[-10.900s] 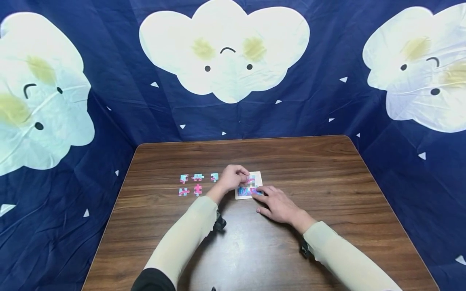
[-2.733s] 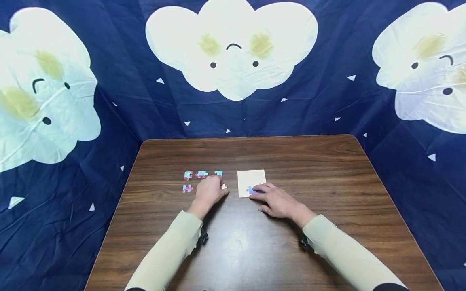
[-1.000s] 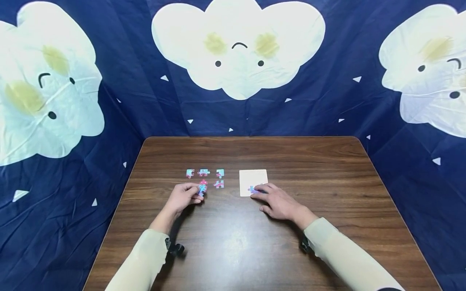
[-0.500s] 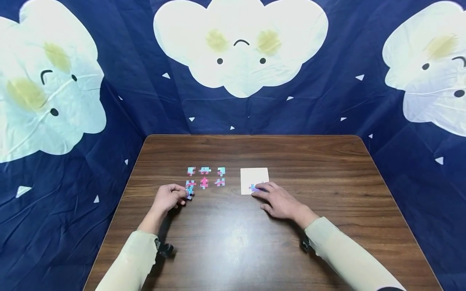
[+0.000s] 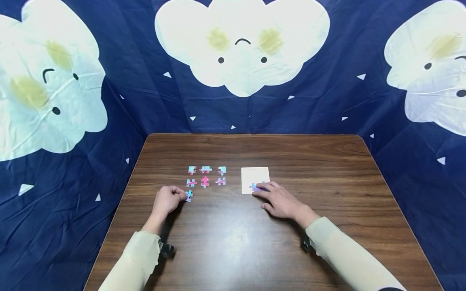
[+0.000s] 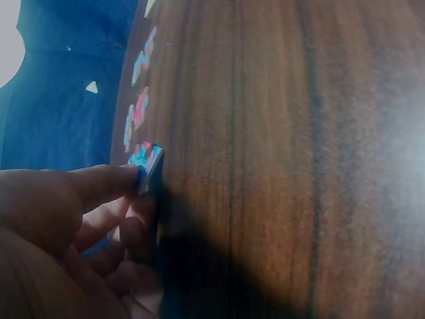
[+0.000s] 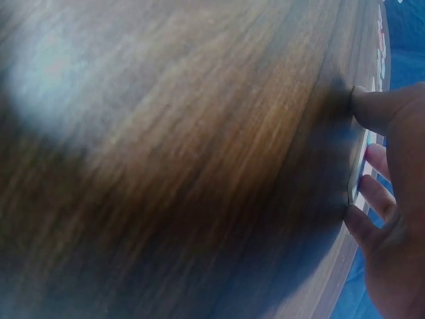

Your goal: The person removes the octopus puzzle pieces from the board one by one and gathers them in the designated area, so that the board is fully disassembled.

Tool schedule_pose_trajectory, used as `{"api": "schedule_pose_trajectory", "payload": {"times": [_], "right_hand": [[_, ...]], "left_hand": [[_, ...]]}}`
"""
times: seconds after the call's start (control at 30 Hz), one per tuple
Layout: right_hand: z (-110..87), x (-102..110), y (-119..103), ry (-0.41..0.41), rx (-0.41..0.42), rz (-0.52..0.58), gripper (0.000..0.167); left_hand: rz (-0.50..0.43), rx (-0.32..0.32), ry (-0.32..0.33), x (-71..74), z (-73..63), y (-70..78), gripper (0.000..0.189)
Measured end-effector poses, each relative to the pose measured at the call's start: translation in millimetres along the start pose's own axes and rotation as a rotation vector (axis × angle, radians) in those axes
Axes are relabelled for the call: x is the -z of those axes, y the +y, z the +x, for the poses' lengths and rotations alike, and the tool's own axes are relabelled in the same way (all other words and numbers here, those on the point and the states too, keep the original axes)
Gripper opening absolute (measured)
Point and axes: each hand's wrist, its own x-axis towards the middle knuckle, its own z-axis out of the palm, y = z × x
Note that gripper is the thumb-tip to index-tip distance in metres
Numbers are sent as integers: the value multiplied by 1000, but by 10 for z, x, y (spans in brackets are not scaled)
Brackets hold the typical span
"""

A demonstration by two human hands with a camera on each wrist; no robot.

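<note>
Between thumb and fingers, my left hand [image 5: 168,199] pinches a blue and purple jigsaw piece [image 5: 189,196], low over the table just in front of two rows of pieces. In the left wrist view this jigsaw piece [image 6: 151,163] is tilted, its edge showing. My right hand [image 5: 282,201] rests with extended fingers on the near right corner of a square white puzzle tray [image 5: 253,173]. One blue-purple jigsaw piece [image 5: 254,186] lies in the tray, partly hidden under those fingers. The right wrist view shows the fingertips [image 7: 375,159] at the tray's edge.
Several pink and light blue jigsaw pieces lie in two rows left of the tray, among them a pink piece [image 5: 205,182] and a corner-like piece [image 5: 222,170]. The brown wooden table [image 5: 233,234] ends against a dark blue cloth [image 5: 251,117] with clouds.
Several pieces have left the tray, and the rows at left have grown. Lately my left hand has moved left and toward the near side with the pinched jigsaw piece. My right hand stays put.
</note>
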Motion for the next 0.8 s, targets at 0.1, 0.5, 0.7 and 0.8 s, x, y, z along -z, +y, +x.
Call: {"api": "schedule_pose_trajectory", "payload": {"times": [0.1,0.5,0.7,0.8], "right_hand": [[-9,2,1,7,-2,1,49],[-15,-17,10,-3,-1,-2,50],[-14,6,2,-2,1,2,50],[-21,10,2,-5,-3,7,50]], "left_hand": [[25,6,26,-16,-9,13,11],[118,37,66,-67,-6,18,7],[130,66,64,-70,-13,32,10],[140,72,66,-74,-11,42,12]]}}
